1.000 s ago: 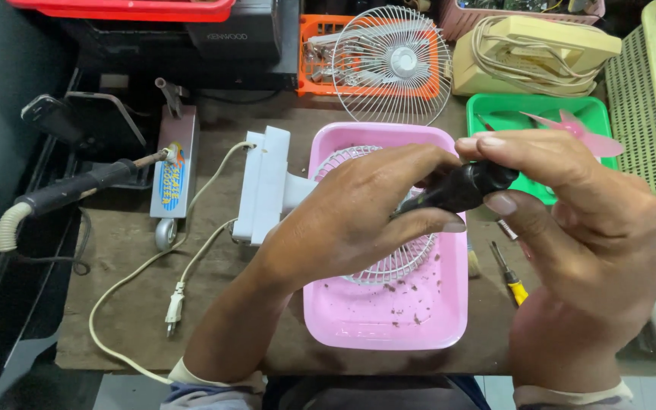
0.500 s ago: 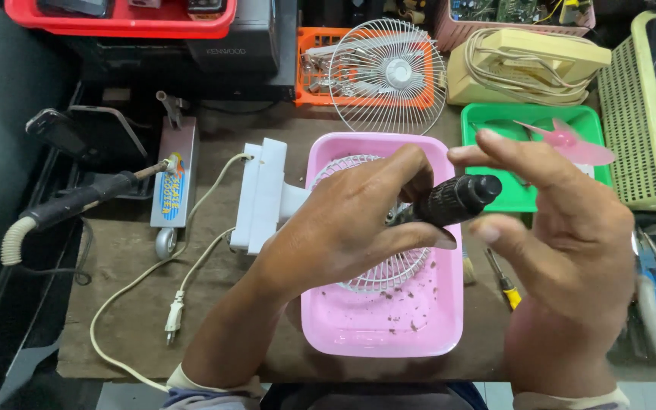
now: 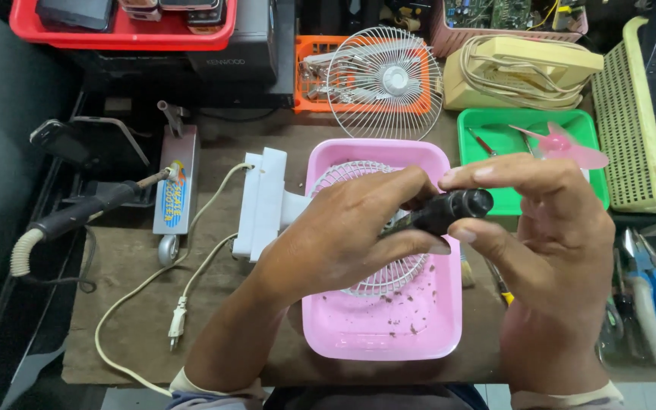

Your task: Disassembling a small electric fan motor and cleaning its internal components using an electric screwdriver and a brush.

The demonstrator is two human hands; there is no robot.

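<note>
The black handle (image 3: 449, 211) is short, round and dark, with a flat round end. It sits just above the pink tray (image 3: 328, 334), over the tray's right half. The left hand (image 3: 343, 235) wraps its fingers tight around the handle. The right hand (image 3: 548, 250) pinches the round end between thumb and first finger, and its other fingers are spread open.

The left hand covers most of the handle, so what kind of tool it is cannot be told. The hands also hide the middle of the white wire fan guard (image 3: 377, 277) that lies in the pink tray. Little brown crumbs lie on the tray floor too.

A white fan base (image 3: 260, 201) touches the left side of the pink tray, and its white cord (image 3: 138, 292) runs down and left. Up and right of the pink tray is a green tray (image 3: 487, 121) with a pink fan blade (image 3: 563, 146) in it. Above the pink tray, another round wire guard (image 3: 385, 80) leans on an orange basket (image 3: 309, 72). Far to the right of the pink tray is a yellow-green basket (image 3: 635, 137), cut off by the edge.
</note>
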